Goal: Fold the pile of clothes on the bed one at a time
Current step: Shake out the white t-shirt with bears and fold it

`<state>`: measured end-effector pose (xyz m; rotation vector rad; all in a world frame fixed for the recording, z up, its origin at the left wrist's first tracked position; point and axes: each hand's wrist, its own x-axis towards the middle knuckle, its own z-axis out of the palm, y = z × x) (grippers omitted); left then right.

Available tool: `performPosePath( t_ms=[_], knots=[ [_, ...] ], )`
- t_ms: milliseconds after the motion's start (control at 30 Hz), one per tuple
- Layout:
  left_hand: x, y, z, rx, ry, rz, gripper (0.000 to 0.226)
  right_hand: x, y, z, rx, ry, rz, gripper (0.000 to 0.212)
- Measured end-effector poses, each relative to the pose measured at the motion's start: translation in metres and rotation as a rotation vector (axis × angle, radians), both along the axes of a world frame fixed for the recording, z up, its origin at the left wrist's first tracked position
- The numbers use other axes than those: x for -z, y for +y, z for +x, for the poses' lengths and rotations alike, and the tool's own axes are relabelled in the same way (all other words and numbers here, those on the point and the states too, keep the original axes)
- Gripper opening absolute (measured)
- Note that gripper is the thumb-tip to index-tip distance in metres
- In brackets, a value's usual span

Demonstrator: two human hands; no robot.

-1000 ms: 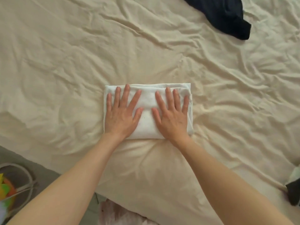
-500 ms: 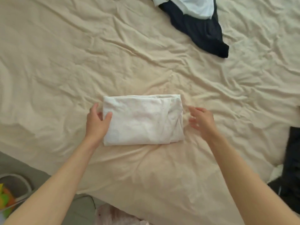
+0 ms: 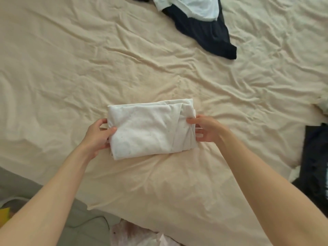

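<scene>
Garment: white folded shirt [image 3: 150, 127], lying as a compact rectangle on the bed sheet [image 3: 71, 68], near the bed's near edge and roughly midway along it.
Left hand [image 3: 96, 134]: clamped on the shirt's left end, thumb on top, fingers tucked beneath.
Right hand [image 3: 205, 128]: clamped on the right end, where the layered edges are stacked, thumb on top.
Purpose of grip: both ends are held at once so that the layers are kept together; a lift to a stacking spot is judged likely.
Remaining pile: a dark garment [image 3: 204, 32] with a pale blue one [image 3: 195, 8] over it is left unfolded at the far edge.
Right edge: more dark fabric [image 3: 316, 166] is seen; whether folded cannot be told.
Risk: loose right-end layers may slip apart if lifted unevenly.
</scene>
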<state>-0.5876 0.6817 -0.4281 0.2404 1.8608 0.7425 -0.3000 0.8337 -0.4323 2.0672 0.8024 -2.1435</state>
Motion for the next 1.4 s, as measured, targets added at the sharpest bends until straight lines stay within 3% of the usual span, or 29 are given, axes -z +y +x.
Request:
performPosePath(
  t_ms=[367,733,1100,1400],
  knots=[
    [-0.140,-0.060,0.034,0.078,-0.005,0.120,0.024,-0.137,-0.102,0.056,0.201,0.068,0.020,0.015],
    [-0.215,-0.100,0.121,0.464,0.008,0.268,0.019,-0.213,-0.263,0.142,0.658,0.004,0.223,0.028],
    [-0.260,-0.144,0.312,0.746,-0.035,0.376,0.017,-0.267,-0.393,0.312,0.960,-0.017,0.342,0.029],
    [-0.278,-0.208,0.504,0.801,-0.103,0.372,0.014,-0.308,-0.463,0.503,0.987,-0.112,0.397,0.029]
  ],
)
